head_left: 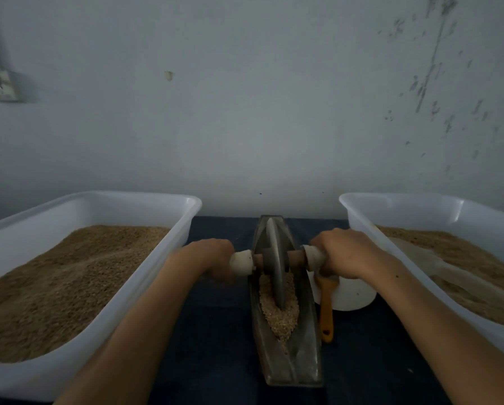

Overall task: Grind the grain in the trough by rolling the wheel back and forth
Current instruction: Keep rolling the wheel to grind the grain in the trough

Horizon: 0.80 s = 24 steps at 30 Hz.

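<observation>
Forearms enter from the near edge, and we find both hands closed around the wrapped ends of the axle: the left hand [215, 258] curls around the left grip, the right hand [344, 252] around the right grip. Between them the wheel [275, 261] stands upright on its edge in the trough [285, 355], about midway along it. The trough lies lengthwise on the dark desk [215, 331], with grain [280, 311] heaped in its near half against the wheel. We judge the wheel heavy and rigid, so its weight does the crushing. Hold it only at the two axle ends, with even pressure, or the disc may tilt and ride up the wall. Loose grain will shift and may spill. White tubs [145, 276] of grain flank the trough; a yellow-handled brush [326, 305] lies just beside it.
</observation>
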{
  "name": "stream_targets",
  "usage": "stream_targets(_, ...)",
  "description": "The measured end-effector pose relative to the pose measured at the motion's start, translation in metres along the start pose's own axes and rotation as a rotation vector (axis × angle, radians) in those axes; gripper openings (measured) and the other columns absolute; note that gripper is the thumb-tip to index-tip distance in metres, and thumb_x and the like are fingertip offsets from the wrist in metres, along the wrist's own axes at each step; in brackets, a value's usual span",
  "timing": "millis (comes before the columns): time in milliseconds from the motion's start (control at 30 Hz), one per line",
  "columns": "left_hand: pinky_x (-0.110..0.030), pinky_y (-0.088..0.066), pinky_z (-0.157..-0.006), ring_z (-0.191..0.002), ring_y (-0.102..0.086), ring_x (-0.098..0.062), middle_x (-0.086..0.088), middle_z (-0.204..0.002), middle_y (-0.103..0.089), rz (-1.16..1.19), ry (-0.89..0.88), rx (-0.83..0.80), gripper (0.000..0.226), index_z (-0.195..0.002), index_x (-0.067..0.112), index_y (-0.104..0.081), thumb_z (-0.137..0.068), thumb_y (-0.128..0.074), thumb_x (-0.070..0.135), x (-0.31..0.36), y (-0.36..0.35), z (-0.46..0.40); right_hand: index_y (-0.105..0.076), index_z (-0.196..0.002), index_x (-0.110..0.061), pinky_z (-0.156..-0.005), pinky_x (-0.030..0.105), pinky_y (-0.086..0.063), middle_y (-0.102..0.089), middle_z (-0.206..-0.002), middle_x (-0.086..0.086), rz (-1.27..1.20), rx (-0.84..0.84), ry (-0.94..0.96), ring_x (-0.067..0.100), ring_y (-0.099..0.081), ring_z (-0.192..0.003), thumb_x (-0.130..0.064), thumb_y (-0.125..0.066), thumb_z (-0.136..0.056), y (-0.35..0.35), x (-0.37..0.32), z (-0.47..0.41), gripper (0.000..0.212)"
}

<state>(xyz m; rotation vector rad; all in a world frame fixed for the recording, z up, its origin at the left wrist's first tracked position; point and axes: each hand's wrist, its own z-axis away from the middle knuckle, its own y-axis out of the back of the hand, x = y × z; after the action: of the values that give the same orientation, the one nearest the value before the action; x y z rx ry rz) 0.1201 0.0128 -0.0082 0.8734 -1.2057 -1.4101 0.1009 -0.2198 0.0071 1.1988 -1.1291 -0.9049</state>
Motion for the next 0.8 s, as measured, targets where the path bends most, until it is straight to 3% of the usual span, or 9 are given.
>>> stream_targets(67, -0.033, -0.047, -0.083, -0.091, -0.059, -0.019, -0.003, -0.103, -0.062, -0.034, 0.014, 0.073, 0.044, -0.118, 0.015, -0.057, -0.079, -0.072, 0.030, 0.002, -0.001, -0.001, -0.054, -0.086, -0.029, -0.072, 0.028, -0.047, -0.062, -0.092, -0.002, 0.006, 0.045, -0.032, 0.017, -0.061, -0.085, -0.024, -0.066, -0.081, -0.005, -0.001, -0.005, 0.013)
stream_targets(167, -0.033, -0.045, -0.080, -0.098, -0.060, -0.022, -0.005, -0.109, -0.063, -0.121, 0.013, 0.273, 0.039, -0.114, 0.016, -0.057, -0.080, -0.069, 0.030, 0.005, -0.005, -0.002, -0.042, -0.076, -0.032, -0.070, 0.028, -0.040, -0.061, -0.090, -0.005, -0.028, 0.208, -0.067, 0.017, -0.059, -0.083, -0.024, -0.066, -0.080, -0.017, 0.001, -0.009, 0.025)
stream_targets(267, -0.031, -0.039, -0.073, -0.099, -0.060, -0.024, -0.005, -0.108, -0.062, -0.153, 0.030, 0.462, 0.029, -0.109, 0.018, -0.053, -0.084, -0.064, 0.027, 0.008, -0.011, -0.003, -0.039, -0.081, -0.029, -0.070, 0.028, -0.030, -0.059, -0.088, -0.007, -0.002, 0.444, -0.067, 0.017, -0.057, -0.088, -0.023, -0.068, -0.078, -0.033, 0.000, -0.009, 0.030)
stream_targets(367, -0.030, -0.038, -0.074, -0.100, -0.059, -0.023, -0.005, -0.109, -0.062, -0.160, 0.042, 0.502, 0.029, -0.110, 0.017, -0.051, -0.086, -0.063, 0.028, 0.009, -0.014, -0.004, -0.045, -0.088, -0.027, -0.070, 0.029, -0.028, -0.061, -0.095, -0.007, 0.044, 0.543, -0.067, 0.017, -0.055, -0.091, -0.020, -0.066, -0.079, -0.039, -0.003, -0.008, 0.024)
stream_targets(500, -0.031, -0.044, -0.081, -0.100, -0.060, -0.021, -0.004, -0.111, -0.062, -0.130, 0.029, 0.369, 0.037, -0.113, 0.017, -0.054, -0.082, -0.068, 0.030, 0.004, -0.012, -0.005, -0.050, -0.090, -0.027, -0.070, 0.029, -0.029, -0.063, -0.094, -0.005, 0.048, 0.457, -0.034, 0.018, -0.058, -0.091, -0.020, -0.064, -0.081, -0.029, -0.001, -0.006, 0.018)
stream_targets(600, -0.032, -0.046, -0.082, -0.098, -0.060, -0.020, -0.005, -0.111, -0.063, -0.134, 0.025, 0.224, 0.044, -0.116, 0.016, -0.055, -0.078, -0.072, 0.032, 0.002, -0.008, -0.007, -0.053, -0.091, -0.026, -0.069, 0.027, -0.037, -0.063, -0.097, -0.002, 0.019, 0.255, -0.035, 0.018, -0.060, -0.089, -0.020, -0.061, -0.085, -0.016, 0.000, -0.004, 0.012)
stream_targets(700, -0.030, -0.044, -0.077, -0.089, -0.056, -0.017, -0.004, -0.111, -0.063, -0.097, 0.020, 0.091, 0.046, -0.117, 0.016, -0.056, -0.077, -0.074, 0.032, 0.000, -0.005, -0.007, -0.055, -0.090, -0.024, -0.067, 0.027, -0.039, -0.055, -0.082, -0.004, -0.017, 0.064, 0.010, 0.015, -0.054, -0.078, -0.023, -0.063, -0.083, -0.005, 0.002, -0.001, 0.011)
stream_targets(800, -0.029, -0.043, -0.077, -0.087, -0.055, -0.015, -0.003, -0.110, -0.063, -0.042, 0.014, 0.033, 0.046, -0.119, 0.016, -0.056, -0.078, -0.074, 0.029, -0.002, -0.004, -0.005, -0.053, -0.086, -0.025, -0.066, 0.028, -0.040, -0.053, -0.081, -0.004, -0.021, -0.001, 0.033, 0.014, -0.053, -0.075, -0.023, -0.065, -0.081, -0.001, 0.003, 0.001, 0.013)
